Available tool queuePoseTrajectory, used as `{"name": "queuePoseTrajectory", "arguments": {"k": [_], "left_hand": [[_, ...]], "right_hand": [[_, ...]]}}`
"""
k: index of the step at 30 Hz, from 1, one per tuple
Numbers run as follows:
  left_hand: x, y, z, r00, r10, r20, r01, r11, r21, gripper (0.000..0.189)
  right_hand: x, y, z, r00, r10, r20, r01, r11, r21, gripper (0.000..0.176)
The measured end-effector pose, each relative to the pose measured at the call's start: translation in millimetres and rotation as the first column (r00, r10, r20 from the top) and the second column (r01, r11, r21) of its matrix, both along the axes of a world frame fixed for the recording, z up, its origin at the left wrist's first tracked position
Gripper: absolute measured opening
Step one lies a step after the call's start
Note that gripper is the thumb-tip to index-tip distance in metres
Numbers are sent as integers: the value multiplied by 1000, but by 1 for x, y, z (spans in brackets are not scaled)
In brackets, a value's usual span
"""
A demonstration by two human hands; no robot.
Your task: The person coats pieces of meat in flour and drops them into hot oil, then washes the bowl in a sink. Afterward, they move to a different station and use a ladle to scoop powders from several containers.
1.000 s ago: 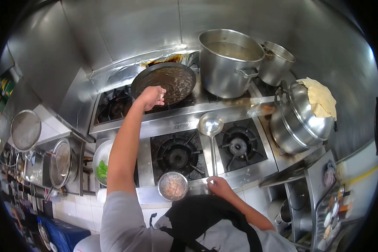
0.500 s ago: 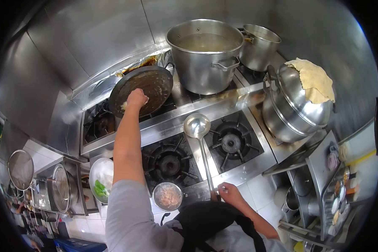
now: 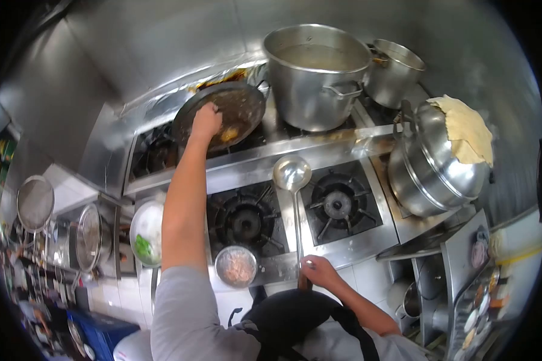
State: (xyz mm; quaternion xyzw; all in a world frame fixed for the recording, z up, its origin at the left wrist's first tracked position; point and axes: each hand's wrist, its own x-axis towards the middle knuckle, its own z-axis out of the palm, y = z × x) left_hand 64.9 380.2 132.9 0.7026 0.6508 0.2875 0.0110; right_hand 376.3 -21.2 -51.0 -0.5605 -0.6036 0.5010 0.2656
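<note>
Steel walls hem the stove (image 3: 325, 150) behind and left. At the back, the left hand (image 3: 206, 120) curls its fingers on the near rim of the tilted pan (image 3: 238, 105), with the stockpot (image 3: 316, 72) close on its right. At the front edge, the right hand (image 3: 318, 269) clasps the handle of the ladle (image 3: 292, 174), which lies between two bare burners. A small bowl (image 3: 236, 266) sits just left.

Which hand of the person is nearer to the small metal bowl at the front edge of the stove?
Right. The right hand, gripping the ladle handle, is just right of the small metal bowl; the left hand is far behind it, on the dark pan.
</note>
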Motion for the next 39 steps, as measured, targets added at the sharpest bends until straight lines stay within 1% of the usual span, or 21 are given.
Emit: {"name": "queuePoseTrajectory", "arguments": {"k": [1,3,5,7,9,11,12,14,17,18,21,24,28,30,31,32,33,34,36,37,39], "left_hand": [[0,-30,16,999,33,3,-33,999,-17,28],[-1,-98,40,993,-47,108,44,998,33,27],[-16,-162,33,991,-103,88,103,995,7,27],[-31,-224,9,971,-126,204,166,968,-191,22],[-49,-275,-28,956,-201,216,270,891,-366,22],[-57,-318,-65,954,-205,219,292,802,-520,25],[-63,-335,-98,949,-268,166,315,799,-512,27],[-64,-361,-148,937,-346,46,323,813,-484,33],[-47,-382,-181,923,-371,-104,287,842,-457,39],[-42,-383,-186,899,-390,-198,271,852,-447,41],[-32,-382,-199,880,-404,-251,298,880,-369,36],[-32,-378,-207,864,-425,-270,293,861,-416,31],[-35,-380,-212,885,-400,-237,282,867,-411,23],[-39,-381,-207,964,-261,-55,207,863,-460,18],[-43,-381,-202,964,-258,-60,203,866,-457,18],[-49,-381,-196,970,-224,96,243,887,-392,17],[-53,-380,-189,948,-195,252,271,908,-318,16],[-55,-379,-182,950,-190,248,264,913,-311,16],[-57,-384,-170,882,-45,470,254,884,-393,17],[-58,-387,-164,882,-37,469,245,887,-391,17],[-60,-388,-154,785,34,618,300,852,-429,16]], "right_hand": [[-6,4,8,999,33,3,-33,999,-17,25],[-21,13,31,982,184,35,-167,947,-276,26],[-44,24,49,961,271,54,-235,905,-355,24],[-71,26,0,951,305,-56,-299,949,103,24],[-103,32,-6,946,309,-94,-295,945,142,21],[-129,36,2,953,291,-80,-293,956,-8,20],[-139,32,-7,951,300,-78,-302,953,-13,20],[-157,31,-32,973,231,-27,-216,942,255,20],[-166,34,-41,961,247,128,-276,907,319,24],[-166,35,-43,956,258,136,-289,905,312,23],[-166,38,-51,939,272,211,-320,915,245,26],[-162,42,-46,917,304,259,-355,917,183,27],[-160,38,-42,927,288,240,-344,908,240,28],[-162,39,-45,906,304,295,-382,888,255,29],[-162,38,-45,906,306,294,-384,886,261,29],[-161,38,-45,887,308,344,-410,867,282,30],[-162,39,-41,866,308,394,-438,846,303,32],[-163,39,-36,865,311,394,-444,840,311,32],[-167,35,-26,818,229,528,-494,749,441,38],[-171,36,-22,816,236,528,-502,743,443,38],[-180,40,-13,886,181,427,-423,694,583,47]]}}
